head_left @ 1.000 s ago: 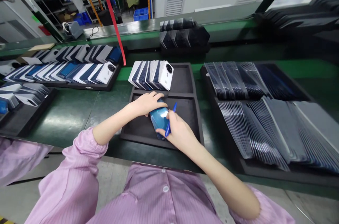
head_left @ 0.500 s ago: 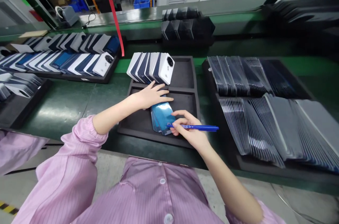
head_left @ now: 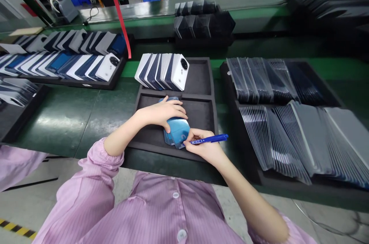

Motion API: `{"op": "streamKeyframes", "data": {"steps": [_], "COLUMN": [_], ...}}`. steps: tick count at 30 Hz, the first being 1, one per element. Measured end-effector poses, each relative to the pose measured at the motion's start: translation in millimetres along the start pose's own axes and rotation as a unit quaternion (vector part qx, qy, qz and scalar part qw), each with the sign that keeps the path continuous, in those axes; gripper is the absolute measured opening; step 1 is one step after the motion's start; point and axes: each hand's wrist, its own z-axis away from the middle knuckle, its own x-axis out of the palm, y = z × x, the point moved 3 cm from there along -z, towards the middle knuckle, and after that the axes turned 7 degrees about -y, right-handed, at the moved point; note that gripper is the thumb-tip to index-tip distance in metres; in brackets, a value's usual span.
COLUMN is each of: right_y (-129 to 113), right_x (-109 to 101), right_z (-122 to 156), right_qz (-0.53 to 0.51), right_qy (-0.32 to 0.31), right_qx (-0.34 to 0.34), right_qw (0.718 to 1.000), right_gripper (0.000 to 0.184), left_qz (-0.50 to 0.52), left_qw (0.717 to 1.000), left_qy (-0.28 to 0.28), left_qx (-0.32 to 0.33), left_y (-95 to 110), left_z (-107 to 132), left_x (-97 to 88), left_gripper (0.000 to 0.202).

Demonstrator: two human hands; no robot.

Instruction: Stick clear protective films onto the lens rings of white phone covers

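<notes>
My bare right hand (head_left: 206,148) pinches a slim blue pen (head_left: 211,139), its tip at glossy blue rectangular sheets (head_left: 178,129) in a black two-compartment tray (head_left: 201,115); my bare left hand (head_left: 163,113), loosely open, rests over them; beyond lean white-and-navy panels (head_left: 165,71)

No wording legible here, folks! Small white print runs along the blue pen (head_left: 213,139), too tiny to make out; marks on the white phone-back panel (head_left: 180,73), equally unreadable.

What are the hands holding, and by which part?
Right hand holds a blue pen near its tip; left hand lies on blue sheets, grip unclear.
</notes>
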Motion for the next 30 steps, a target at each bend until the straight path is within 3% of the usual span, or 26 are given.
{"op": "streamKeyframes", "data": {"steps": [12, 17, 21, 25, 28, 30], "right_y": [6, 0, -1, 3, 2, -1], "right_x": [-4, -19, -22, -24, -24, -25], "right_z": [0, 10, 19, 14, 6, 4], "right_qz": [-0.086, -0.195, -0.237, -0.197, -0.115, -0.052], "right_qy": [0.027, 0.170, 0.262, 0.213, 0.135, 0.117], "right_qx": [-0.045, -0.122, -0.187, -0.148, -0.096, -0.085], "right_qw": [0.995, 0.958, 0.916, 0.945, 0.979, 0.988], "right_gripper": [0.016, 0.032, 0.040, 0.024, 0.018, 0.018], "left_qz": [0.000, -0.031, -0.115, -0.150, -0.150, -0.138], "left_qw": [1.000, 0.999, 0.989, 0.980, 0.980, 0.984], "left_qy": [0.006, 0.014, 0.078, 0.126, 0.126, 0.115], "left_qx": [-0.003, 0.022, 0.046, 0.034, 0.024, 0.022], "left_y": [2, 5, 9, 10, 9, 9], "left_z": [2, -3, -15, -20, -20, -20], "left_x": [-1.5, -0.4, 4.2, 9.3, 10.6, 10.2], "left_gripper": [0.062, 0.044, 0.034, 0.036, 0.037, 0.041]}}
